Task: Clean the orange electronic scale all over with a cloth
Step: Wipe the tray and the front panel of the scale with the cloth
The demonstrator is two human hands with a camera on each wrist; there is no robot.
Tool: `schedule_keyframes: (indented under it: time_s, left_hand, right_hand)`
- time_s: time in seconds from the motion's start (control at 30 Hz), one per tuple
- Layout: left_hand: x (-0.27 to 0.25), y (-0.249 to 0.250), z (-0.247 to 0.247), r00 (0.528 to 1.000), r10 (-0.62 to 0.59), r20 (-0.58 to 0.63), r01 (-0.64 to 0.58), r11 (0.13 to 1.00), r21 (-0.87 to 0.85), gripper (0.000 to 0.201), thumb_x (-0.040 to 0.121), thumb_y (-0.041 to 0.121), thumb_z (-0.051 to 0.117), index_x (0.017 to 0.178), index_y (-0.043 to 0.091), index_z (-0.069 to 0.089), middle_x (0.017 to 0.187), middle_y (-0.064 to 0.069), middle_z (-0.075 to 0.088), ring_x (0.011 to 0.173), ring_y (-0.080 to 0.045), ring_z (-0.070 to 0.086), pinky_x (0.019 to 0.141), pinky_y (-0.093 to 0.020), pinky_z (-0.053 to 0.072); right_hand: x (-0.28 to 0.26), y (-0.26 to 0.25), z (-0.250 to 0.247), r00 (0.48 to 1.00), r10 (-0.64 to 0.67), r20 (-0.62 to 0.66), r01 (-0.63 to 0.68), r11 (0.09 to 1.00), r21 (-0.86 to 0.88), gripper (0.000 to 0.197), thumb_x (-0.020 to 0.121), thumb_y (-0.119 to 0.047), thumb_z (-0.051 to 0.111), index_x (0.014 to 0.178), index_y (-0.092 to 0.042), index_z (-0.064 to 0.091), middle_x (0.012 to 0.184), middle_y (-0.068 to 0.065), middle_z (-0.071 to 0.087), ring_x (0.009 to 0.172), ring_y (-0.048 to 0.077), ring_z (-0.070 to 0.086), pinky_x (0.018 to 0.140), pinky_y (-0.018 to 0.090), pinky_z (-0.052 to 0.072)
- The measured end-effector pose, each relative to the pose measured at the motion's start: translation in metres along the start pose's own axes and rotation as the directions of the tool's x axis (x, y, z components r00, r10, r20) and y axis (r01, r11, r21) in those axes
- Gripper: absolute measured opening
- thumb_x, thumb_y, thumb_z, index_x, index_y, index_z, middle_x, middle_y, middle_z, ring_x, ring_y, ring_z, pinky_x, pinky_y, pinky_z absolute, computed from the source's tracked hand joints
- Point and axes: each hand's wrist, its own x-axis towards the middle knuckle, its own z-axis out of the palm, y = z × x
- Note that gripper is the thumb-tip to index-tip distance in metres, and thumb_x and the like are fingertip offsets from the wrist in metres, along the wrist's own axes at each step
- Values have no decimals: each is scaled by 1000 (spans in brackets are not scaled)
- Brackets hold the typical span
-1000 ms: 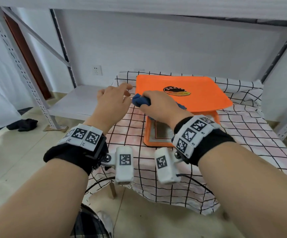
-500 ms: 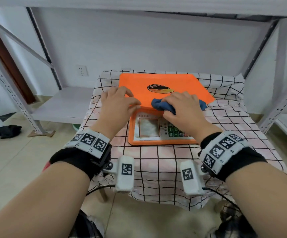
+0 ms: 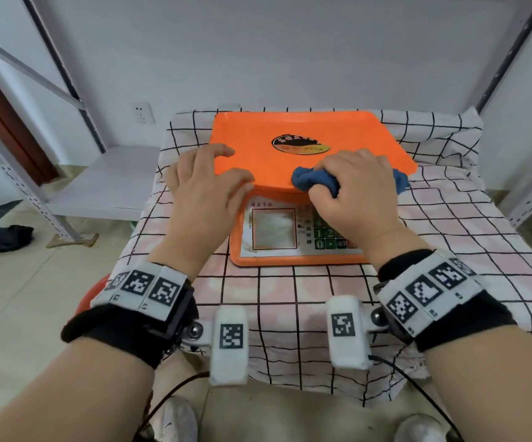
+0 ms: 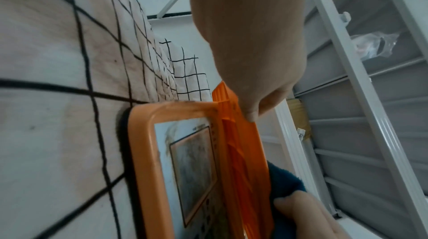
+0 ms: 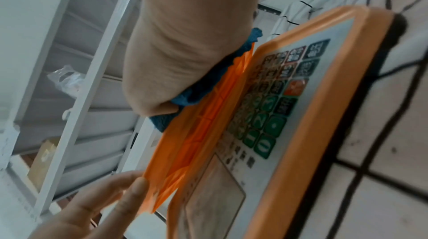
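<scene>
Orange plastic fills the middle of my head view: the scale sits on a checked tablecloth, its weighing tray towards the wall and its keypad panel facing me. My left hand lies on the tray's near left corner with the fingers spread and fairly straight, pressing down rather than gripping. My right hand is curled around a bunched blue cloth and holds it against the tray's front edge, right of centre. A grey metal shelf stands to the left, with a dark bundle on the floor beside it.

From the left wrist, I see the left hand from below, one fingertip touching the tray's rim, and nothing is clasped in it. The scale shows side-on, with its display window smeared and dirty. The blue cloth appears lower down against the tray, the fingers of the right hand behind it.

From the right wrist, the right hand squeezes the blue cloth onto the tray edge of the scale, above the green and dark keys. The left hand touches the tray's far corner with flat fingers.
</scene>
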Motion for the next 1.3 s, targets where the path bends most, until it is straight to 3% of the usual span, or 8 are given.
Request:
schedule_keyframes:
  time_s: [0.2, 0.3, 0.43, 0.53, 0.6, 0.77, 1.1, 1.3]
  left_hand:
    - [-17, 7, -13, 981, -169, 99, 170, 985, 1, 27, 92, 37, 54, 117, 33, 64, 134, -4, 43, 123, -31, 34, 99, -43, 24]
    - [-35, 6, -25, 985, -128, 118, 123, 991, 51, 35, 92, 33, 55, 127, 29, 56, 135, -8, 41, 123, -33, 35, 100, -47, 25]
    - [-38, 0, -32, 977, -144, 159, 146, 989, 0, 37, 91, 35, 53, 126, 24, 57, 131, -11, 45, 119, -36, 40, 97, -50, 31]
    - [-37, -1, -29, 963, -162, 217, 165, 986, 3, 40, 90, 40, 48, 122, 19, 60, 124, -10, 51, 116, -35, 44, 94, -45, 35]
    - [-37, -4, -24, 937, -205, 283, 204, 978, 32, 35, 95, 36, 49, 122, 19, 60, 125, -8, 53, 118, -31, 45, 97, -41, 34]
    - [-34, -9, -14, 900, -256, 353, 293, 955, -54, 34, 95, 35, 48, 119, 17, 62, 120, -6, 60, 113, -26, 51, 99, -42, 39]
    - [-33, -3, -9, 872, -272, 406, 345, 931, -117, 27, 93, 28, 49, 110, 14, 66, 111, -3, 65, 103, -20, 56, 82, -28, 39]
    - [-30, 4, -8, 876, -297, 381, 362, 926, -111, 25, 94, 25, 47, 105, 14, 67, 104, -2, 67, 90, -15, 52, 76, -26, 36]
  right_hand:
    - [-11, -11, -2, 994, 88, -70, -88, 996, -2, 39, 73, -41, 33, 85, -16, 61, 86, 1, 60, 86, 27, 49, 75, 36, 33]
    - [-21, -10, -17, 983, 168, -80, -161, 983, 87, 38, 72, -41, 30, 82, -14, 55, 82, 1, 59, 81, 27, 51, 69, 41, 43]
    - [-54, 7, -25, 891, 378, -250, -357, 925, 129, 24, 77, -29, 44, 88, -10, 54, 82, 0, 50, 81, 29, 51, 64, 37, 40]
    - [-71, 14, -14, 863, 502, -62, -505, 857, -97, 28, 84, -24, 50, 106, -7, 56, 103, 10, 53, 98, 34, 49, 73, 42, 44]
    - [-76, 0, -1, 888, 454, 76, -429, 876, -222, 35, 87, -24, 51, 118, -9, 55, 119, 13, 49, 107, 33, 46, 80, 43, 44]
    - [-74, -54, 17, 943, 110, 315, -84, 992, -94, 36, 89, -25, 48, 122, -13, 56, 123, 6, 44, 106, 27, 45, 85, 37, 45]
    - [-74, -9, -13, 849, 476, 230, -394, 860, -325, 43, 91, -16, 48, 133, -15, 45, 137, 9, 36, 114, 32, 42, 70, 34, 36]
    - [-65, -55, 4, 894, 136, 427, -90, 988, -127, 35, 91, -20, 49, 127, -19, 50, 131, 4, 36, 113, 26, 41, 74, 33, 42]
